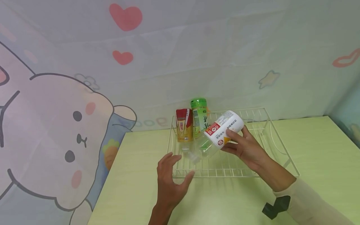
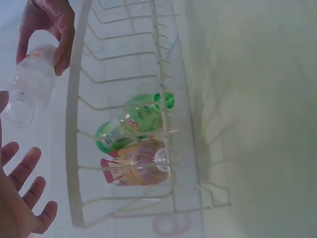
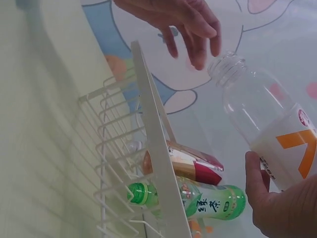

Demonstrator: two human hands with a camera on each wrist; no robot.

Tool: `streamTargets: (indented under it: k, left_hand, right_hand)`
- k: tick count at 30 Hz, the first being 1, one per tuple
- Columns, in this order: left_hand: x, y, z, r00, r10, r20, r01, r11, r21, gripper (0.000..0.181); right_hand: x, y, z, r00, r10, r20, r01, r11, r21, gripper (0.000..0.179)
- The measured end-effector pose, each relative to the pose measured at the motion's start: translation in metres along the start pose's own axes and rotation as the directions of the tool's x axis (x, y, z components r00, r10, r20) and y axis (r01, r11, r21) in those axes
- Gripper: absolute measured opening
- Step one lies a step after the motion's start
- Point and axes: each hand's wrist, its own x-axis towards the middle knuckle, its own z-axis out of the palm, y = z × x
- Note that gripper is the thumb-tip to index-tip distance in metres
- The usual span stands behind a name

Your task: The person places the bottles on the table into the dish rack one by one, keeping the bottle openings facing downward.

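My right hand [image 1: 248, 150] grips a clear plastic bottle [image 1: 226, 128] round its white label, holding it tilted above a white wire rack [image 1: 216, 172]. The neck slants down to the left and shows a bare screw thread in the right wrist view. My left hand [image 1: 170, 182] is by the rack's front left corner, fingers spread and holding nothing. Its fingertips are near the bottle's mouth, apart from it. Inside the rack, a green tea bottle [image 1: 199, 115] and a red-and-gold labelled bottle [image 1: 184, 125] stand upside down, side by side at the left; their caps point down in both wrist views.
Under the rack lies a pale yellow-green table [image 1: 135, 175]. A cloth backdrop [image 1: 197, 62] with a cartoon rabbit, hearts and stars hangs behind it. A black piece [image 1: 277, 207] sits by my right sleeve.
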Motion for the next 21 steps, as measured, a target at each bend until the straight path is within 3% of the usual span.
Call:
streamTargets:
  k: [6,9,11,15,17,21]
  left_hand:
    - [-0.016,-0.015,-0.006,0.998,-0.056,0.011,0.054,0.989,0.135,0.052]
    - [-0.022,-0.022,-0.007,0.993,-0.113,0.038,0.099,0.957,0.273,0.063]
    - [-0.026,-0.025,-0.007,0.980,-0.183,0.076,0.145,0.923,0.355,0.071]
    - [-0.035,-0.028,-0.007,0.926,-0.340,0.165,0.239,0.865,0.441,0.081]
    - [-0.038,-0.028,-0.006,0.906,-0.377,0.192,0.260,0.855,0.449,0.082]
    - [-0.039,-0.027,-0.003,0.898,-0.391,0.201,0.278,0.859,0.430,0.083]
  right_hand:
    - [0.001,-0.003,-0.007,1.000,-0.002,-0.013,0.002,1.000,0.001,0.041]
    - [0.002,-0.008,-0.009,1.000,-0.013,-0.018,0.012,1.000,-0.012,0.041]
    - [0.003,-0.011,-0.011,1.000,-0.018,-0.022,0.018,1.000,-0.016,0.041]
    - [0.002,-0.015,-0.013,0.999,-0.024,-0.036,0.024,1.000,0.006,0.039]
    - [0.002,-0.016,-0.013,0.999,-0.024,-0.048,0.025,1.000,0.013,0.038]
    - [0.001,-0.019,-0.016,0.997,-0.026,-0.067,0.025,1.000,-0.011,0.038]
